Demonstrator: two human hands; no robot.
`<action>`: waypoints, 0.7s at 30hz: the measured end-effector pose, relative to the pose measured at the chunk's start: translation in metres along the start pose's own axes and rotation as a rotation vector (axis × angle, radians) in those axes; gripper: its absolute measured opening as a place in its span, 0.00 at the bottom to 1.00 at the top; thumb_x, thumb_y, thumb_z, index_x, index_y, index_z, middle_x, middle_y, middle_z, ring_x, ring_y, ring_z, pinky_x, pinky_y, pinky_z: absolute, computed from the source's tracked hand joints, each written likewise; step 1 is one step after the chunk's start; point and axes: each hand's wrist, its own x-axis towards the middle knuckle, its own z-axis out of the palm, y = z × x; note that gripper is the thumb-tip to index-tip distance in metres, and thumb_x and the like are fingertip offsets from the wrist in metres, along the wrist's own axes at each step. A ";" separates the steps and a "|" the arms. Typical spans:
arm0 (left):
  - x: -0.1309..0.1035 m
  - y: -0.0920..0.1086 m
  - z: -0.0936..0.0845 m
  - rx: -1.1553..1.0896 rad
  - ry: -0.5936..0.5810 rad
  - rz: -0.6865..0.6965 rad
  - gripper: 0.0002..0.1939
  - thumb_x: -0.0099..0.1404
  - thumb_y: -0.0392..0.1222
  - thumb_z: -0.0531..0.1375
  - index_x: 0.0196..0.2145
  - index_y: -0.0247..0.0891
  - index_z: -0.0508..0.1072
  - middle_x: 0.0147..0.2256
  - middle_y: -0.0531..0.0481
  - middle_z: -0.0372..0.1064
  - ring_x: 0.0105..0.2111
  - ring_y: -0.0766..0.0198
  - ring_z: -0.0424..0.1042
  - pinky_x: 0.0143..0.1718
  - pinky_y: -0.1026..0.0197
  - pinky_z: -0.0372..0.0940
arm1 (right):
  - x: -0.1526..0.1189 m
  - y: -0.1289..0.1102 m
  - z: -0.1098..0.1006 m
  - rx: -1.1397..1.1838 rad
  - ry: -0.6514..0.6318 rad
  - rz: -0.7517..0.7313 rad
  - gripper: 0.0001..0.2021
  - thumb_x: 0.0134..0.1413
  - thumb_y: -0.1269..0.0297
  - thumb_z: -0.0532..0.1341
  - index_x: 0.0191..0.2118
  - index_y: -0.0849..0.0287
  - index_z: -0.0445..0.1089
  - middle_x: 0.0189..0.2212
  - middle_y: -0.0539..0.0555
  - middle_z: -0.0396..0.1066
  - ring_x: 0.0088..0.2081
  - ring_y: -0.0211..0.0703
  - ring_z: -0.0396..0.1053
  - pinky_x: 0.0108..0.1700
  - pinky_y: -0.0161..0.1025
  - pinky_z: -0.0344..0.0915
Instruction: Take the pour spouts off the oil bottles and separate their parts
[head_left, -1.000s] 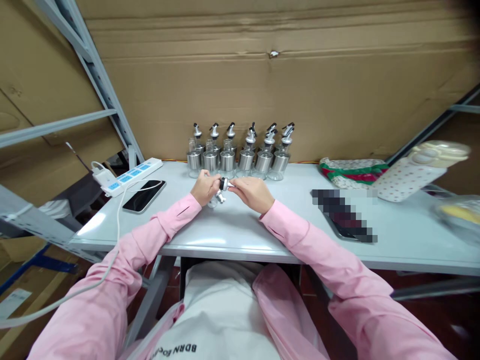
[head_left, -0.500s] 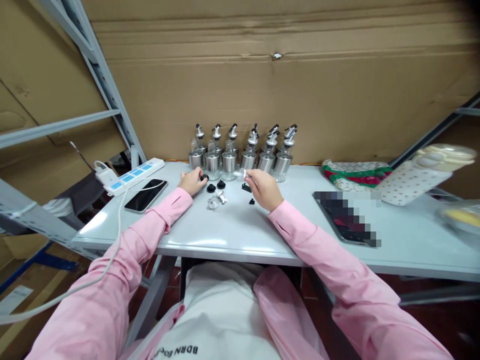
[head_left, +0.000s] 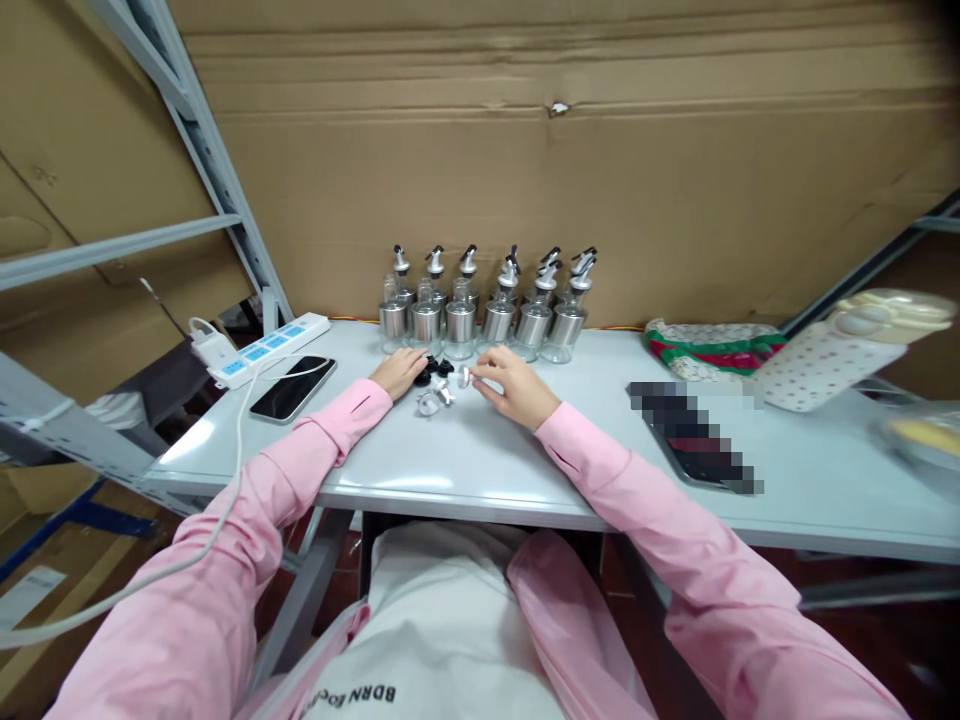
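Note:
My left hand [head_left: 403, 373] rests low over the table, fingers together, its tips on a black rubber stopper [head_left: 431, 361]. Two more black stoppers, one of them [head_left: 445, 368] to the right, sit against it. Between thumb and fingertips, my right hand [head_left: 519, 385] pinches a silver pourer spout [head_left: 463, 377], its round end facing left. Just below the stoppers lies another silver spout [head_left: 428, 404] on its side, with a small silver piece [head_left: 445, 392] by it. Behind both hands stand glass bottles with steel sleeves [head_left: 460, 322]; several carry silver pourer tops with black levers [head_left: 512, 264].
To the left are a phone [head_left: 292, 390], a white power strip [head_left: 274, 350] and its cable. On the right lie a dark tablet-like device [head_left: 686, 440], partly pixelated, a patterned cloth [head_left: 709, 350] and a dotted white bottle [head_left: 832, 362]. Cardboard [head_left: 480, 190] backs the table.
My left hand has slid right, bringing its black stopper up to the other two. My right hand has moved slightly left and down with the silver spout, now turned with its round end leftward.

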 end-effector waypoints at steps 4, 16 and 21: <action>-0.010 0.013 -0.007 -0.072 0.135 0.179 0.28 0.67 0.55 0.38 0.52 0.34 0.61 0.47 0.40 0.61 0.48 0.58 0.61 0.52 0.52 0.56 | -0.003 -0.001 0.011 0.111 -0.186 -0.066 0.10 0.55 0.69 0.55 0.41 0.61 0.71 0.34 0.59 0.67 0.37 0.45 0.63 0.41 0.41 0.61; -0.026 0.051 -0.001 0.040 0.027 0.595 0.34 0.55 0.64 0.54 0.49 0.33 0.62 0.47 0.36 0.62 0.47 0.51 0.63 0.46 0.52 0.58 | -0.003 -0.011 0.013 0.365 -0.313 0.127 0.04 0.49 0.75 0.59 0.33 0.63 0.68 0.29 0.54 0.71 0.29 0.38 0.67 0.35 0.35 0.63; -0.027 0.055 -0.001 0.131 -0.024 0.584 0.27 0.57 0.62 0.53 0.42 0.35 0.66 0.41 0.42 0.67 0.41 0.56 0.66 0.42 0.55 0.55 | -0.003 -0.014 0.013 0.396 -0.314 0.073 0.07 0.50 0.74 0.58 0.36 0.63 0.71 0.33 0.56 0.73 0.34 0.41 0.70 0.39 0.38 0.64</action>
